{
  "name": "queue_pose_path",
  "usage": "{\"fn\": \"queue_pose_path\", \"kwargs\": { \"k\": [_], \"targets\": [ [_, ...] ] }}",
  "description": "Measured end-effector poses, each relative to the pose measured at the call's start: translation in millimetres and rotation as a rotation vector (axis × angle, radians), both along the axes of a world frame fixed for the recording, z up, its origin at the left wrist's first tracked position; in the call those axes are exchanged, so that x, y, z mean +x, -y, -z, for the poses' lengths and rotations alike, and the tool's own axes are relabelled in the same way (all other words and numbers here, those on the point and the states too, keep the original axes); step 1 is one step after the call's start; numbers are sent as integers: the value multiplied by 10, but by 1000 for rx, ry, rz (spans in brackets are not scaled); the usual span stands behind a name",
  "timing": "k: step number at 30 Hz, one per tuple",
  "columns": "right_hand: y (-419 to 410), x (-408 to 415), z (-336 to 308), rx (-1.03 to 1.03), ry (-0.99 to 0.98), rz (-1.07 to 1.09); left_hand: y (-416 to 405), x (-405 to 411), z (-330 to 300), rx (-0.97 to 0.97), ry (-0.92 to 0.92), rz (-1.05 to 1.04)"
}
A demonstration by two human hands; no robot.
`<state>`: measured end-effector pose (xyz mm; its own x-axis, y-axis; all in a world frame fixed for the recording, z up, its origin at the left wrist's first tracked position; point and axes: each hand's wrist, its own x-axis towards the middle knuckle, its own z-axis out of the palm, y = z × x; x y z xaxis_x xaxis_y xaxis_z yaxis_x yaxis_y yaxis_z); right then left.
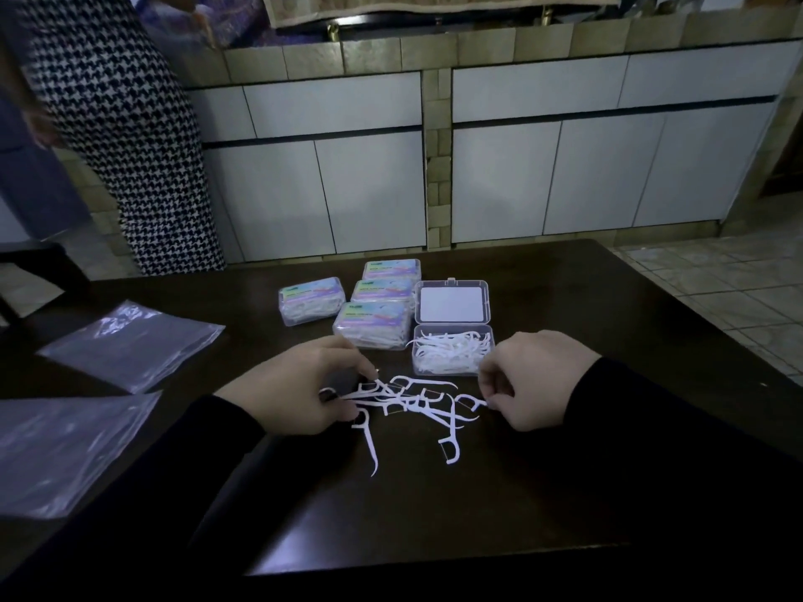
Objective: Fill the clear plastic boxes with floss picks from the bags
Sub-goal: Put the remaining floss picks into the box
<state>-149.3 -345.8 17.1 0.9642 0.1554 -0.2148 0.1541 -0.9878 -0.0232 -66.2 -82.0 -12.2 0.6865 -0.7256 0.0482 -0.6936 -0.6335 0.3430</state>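
On the dark wood surface (543, 493), right in front of the person, there's a loose scatter of white floss picks (413, 401), approx a dozen or so, all tangled w/ each other. One pick (368, 445) lies a bit apart on the near-left side, another pick (449, 449) sits near-right of the heap.

Left hand (300, 388) is at the left edge of the pile, fingers curled down and pinching at the picks there. Right hand (530, 380) is at the right edge, fingers curled under, fingertips touching the end of a pick; can't tell for sure if it's actually pinched or just nudged. Both arms in black sleeves.

Just behind the pile is the open clear plastic box (452, 354), already holding a good heap of picks, some poking over the rim. Its lid (452, 304) is flipped back, w/ a white label panel on it.

Left of that box are 4 closed boxes full of picks w/ colourful labels: closed box (312, 299) furthest left, and a column of three beside it, front box (373, 325) touching the open one or nearly so.

Far left of the surface: two flat clear plastic bags, bag (130, 345) further back and bag (65, 454) nearer.

Bkgd: white cabinet doors (608, 167), tiled floor on the right, and someone in a houndstooth garment (121, 136) standing top left.
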Motion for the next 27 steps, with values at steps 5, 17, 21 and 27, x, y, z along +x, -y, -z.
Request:
{"fn": "queue_pose_path", "kwargs": {
  "k": [5, 17, 21, 27],
  "targets": [
    [-194, 31, 166, 65, 226, -62, 57, -69, 62, 24, -11, -3],
    [-427, 97, 172, 195, 183, -67, 43, -110, 11, 63, 4, -90],
    [-541, 125, 200, 157, 264, -75, -1, -122, -4, 111, -35, -38],
    [-668, 163, 215, -143, 220, -31, -17, -80, -47, 114, 57, -90]
  ]
}}
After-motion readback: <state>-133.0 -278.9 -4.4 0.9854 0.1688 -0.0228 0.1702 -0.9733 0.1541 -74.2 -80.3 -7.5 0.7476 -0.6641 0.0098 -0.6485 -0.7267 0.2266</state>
